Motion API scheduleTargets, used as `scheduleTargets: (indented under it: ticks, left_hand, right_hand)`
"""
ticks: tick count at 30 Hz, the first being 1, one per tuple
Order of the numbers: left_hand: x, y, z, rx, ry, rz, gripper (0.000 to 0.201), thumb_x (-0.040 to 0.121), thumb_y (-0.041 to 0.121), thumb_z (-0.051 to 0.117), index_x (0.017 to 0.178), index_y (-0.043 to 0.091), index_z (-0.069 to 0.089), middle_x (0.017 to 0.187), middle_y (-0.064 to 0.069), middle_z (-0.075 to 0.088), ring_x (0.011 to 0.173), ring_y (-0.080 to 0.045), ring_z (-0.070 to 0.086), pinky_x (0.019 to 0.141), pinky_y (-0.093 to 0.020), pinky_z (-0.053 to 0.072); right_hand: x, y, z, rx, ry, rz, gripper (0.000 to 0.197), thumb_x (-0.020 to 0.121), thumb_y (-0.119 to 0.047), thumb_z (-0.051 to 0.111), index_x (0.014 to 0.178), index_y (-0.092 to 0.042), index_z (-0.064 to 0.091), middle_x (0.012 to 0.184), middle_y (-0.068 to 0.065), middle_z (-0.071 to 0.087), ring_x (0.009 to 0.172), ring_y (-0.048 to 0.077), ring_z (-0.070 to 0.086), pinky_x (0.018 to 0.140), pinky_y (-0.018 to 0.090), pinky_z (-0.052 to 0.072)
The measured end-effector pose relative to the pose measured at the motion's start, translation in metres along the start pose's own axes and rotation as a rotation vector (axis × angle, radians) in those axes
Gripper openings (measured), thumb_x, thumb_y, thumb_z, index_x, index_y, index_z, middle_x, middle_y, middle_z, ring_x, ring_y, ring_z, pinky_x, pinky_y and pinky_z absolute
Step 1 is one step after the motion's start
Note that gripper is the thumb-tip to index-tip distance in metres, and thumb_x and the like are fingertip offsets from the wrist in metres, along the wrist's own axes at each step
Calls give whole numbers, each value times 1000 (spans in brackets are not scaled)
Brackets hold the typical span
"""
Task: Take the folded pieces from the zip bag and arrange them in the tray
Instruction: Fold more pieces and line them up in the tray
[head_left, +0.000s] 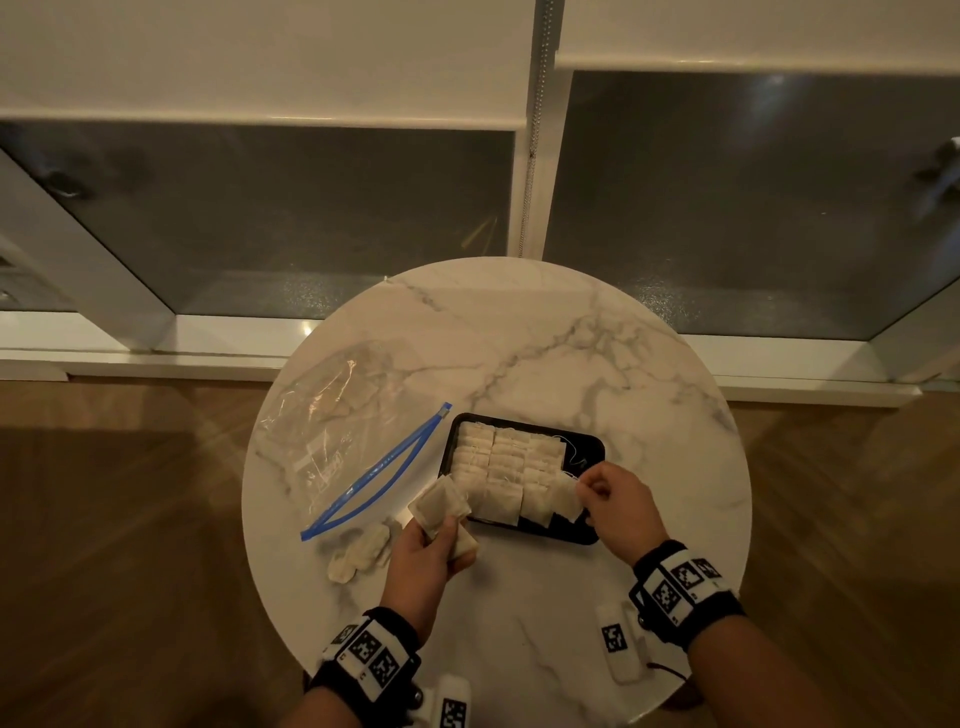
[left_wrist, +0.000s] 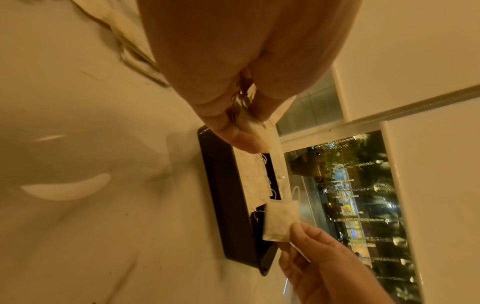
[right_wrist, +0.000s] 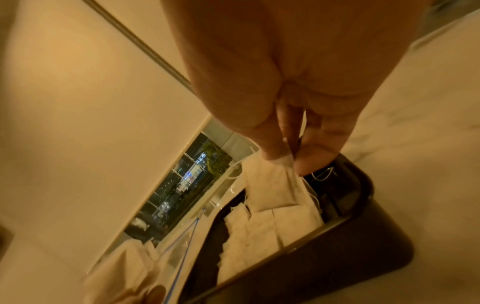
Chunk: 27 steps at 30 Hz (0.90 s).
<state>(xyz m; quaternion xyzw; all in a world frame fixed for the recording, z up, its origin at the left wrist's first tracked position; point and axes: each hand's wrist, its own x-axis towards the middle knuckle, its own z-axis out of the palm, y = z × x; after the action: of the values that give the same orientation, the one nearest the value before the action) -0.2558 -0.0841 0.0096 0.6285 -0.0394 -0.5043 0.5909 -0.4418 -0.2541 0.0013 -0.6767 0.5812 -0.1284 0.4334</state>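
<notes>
Right hand: pinching one folded piece by its corner between thumb and fingertips, holding it over the near right part of the tray.
Left hand: gripping a small bunch of folded pieces, fingers curling round them, just beside the tray's near left corner.
Tray: black, sitting on the worktop; rows of pale folded pieces are filling its left and middle, while the far right strip is showing bare black with loose white threads lying on it.
Zip bag: clear with a blue zip strip, lying flat to the left of the tray, its mouth gaping open; whether pieces are lying inside I cannot tell.
Loose pieces: a few lying on the worktop near the bag's mouth, just left of the left hand.
</notes>
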Motion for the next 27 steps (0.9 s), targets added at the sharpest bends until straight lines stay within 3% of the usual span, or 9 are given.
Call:
scheduleTargets:
  ticks: [4,6,8,13,17,21,27]
  left_hand:
    - [3,-3,0,-40,23,-5,20,103,11,52,119,13,63,113,-13,66,99,-25,65,71,-29,58]
    - [5,-4,1,-31,22,-3,18,103,10,52,117,12,64,111,-14,66,98,-25,65,73,-31,59]
    - [7,-5,2,-25,20,-4,17,103,10,52,115,11,64,108,-15,65,97,-26,64,77,-35,59]
    - [12,-10,3,46,43,21,24,102,13,55,124,9,62,116,-17,66,107,-33,65,82,-38,61]
    - [16,-13,2,84,51,30,27,102,14,56,127,10,62,117,-15,67,107,-32,66,80,-35,61]
    - [17,-14,2,98,59,45,26,102,14,55,126,11,62,114,-15,68,105,-32,67,77,-33,61]
    - [18,-17,2,118,69,51,26,101,14,57,127,12,63,115,-13,68,106,-30,67,77,-32,61]
  right_hand:
    - [3,-4,9,-111,-54,-82,12,94,-10,60,93,-21,66,89,-2,67,83,15,62,72,20,47]
    - [7,-5,13,-158,-105,-97,18,95,-9,57,108,-14,69,99,0,68,89,13,60,78,20,44]
    - [11,-7,18,-212,-172,-103,21,97,-11,55,113,-12,69,103,1,66,93,13,59,81,20,43]
    - [22,-10,31,-271,-301,-75,18,97,-9,53,106,-14,67,89,-3,60,83,11,56,64,14,39]
    - [27,-9,38,-312,-340,-60,19,93,-3,52,100,-15,66,89,0,60,89,19,60,73,20,44]
    - [32,-11,42,-399,-310,-57,25,92,-4,49,109,-10,66,108,8,64,100,24,62,88,28,51]
    - [34,-12,48,-490,-326,-62,25,89,-5,50,108,-10,65,111,12,64,99,27,62,84,27,50]
